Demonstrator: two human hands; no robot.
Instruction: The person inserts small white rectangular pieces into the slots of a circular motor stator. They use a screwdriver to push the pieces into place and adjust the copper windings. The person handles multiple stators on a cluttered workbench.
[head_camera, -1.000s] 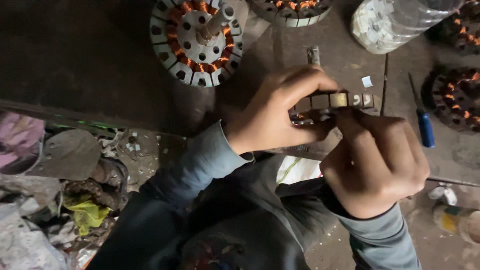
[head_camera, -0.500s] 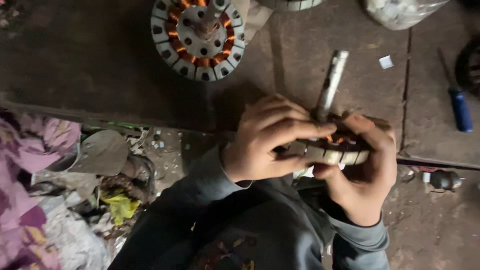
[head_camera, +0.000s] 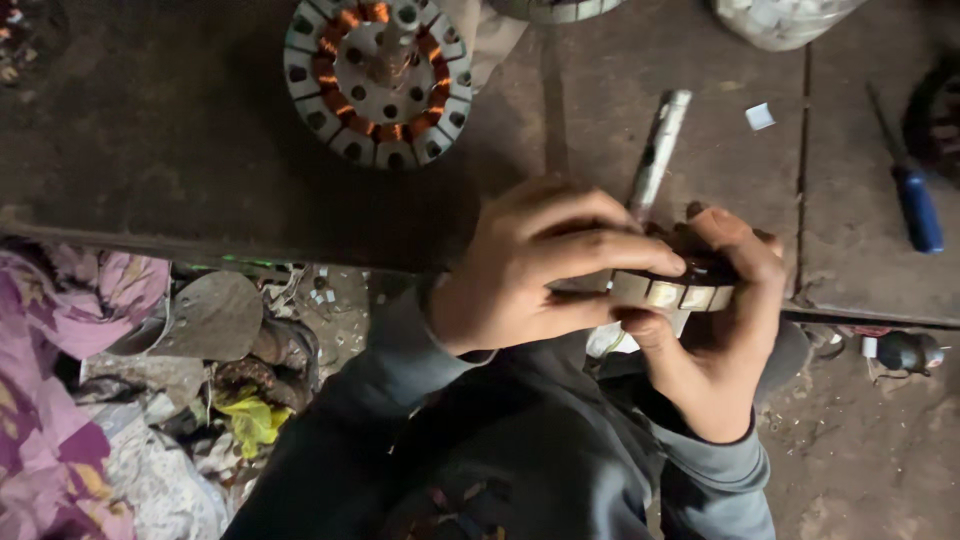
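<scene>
The rotor (head_camera: 672, 290), a small metal ring on a shaft (head_camera: 657, 155), sits between both hands just above the workbench (head_camera: 150, 150) edge. Its shaft runs up and slightly right, away from the person. The left hand (head_camera: 530, 265) clamps over the ring from the left, fingers across its top; the right hand (head_camera: 715, 330) grips it from below and right. Beyond lie a copper-wound stator (head_camera: 378, 80) at upper left and a blue screwdriver (head_camera: 912, 195) at far right.
</scene>
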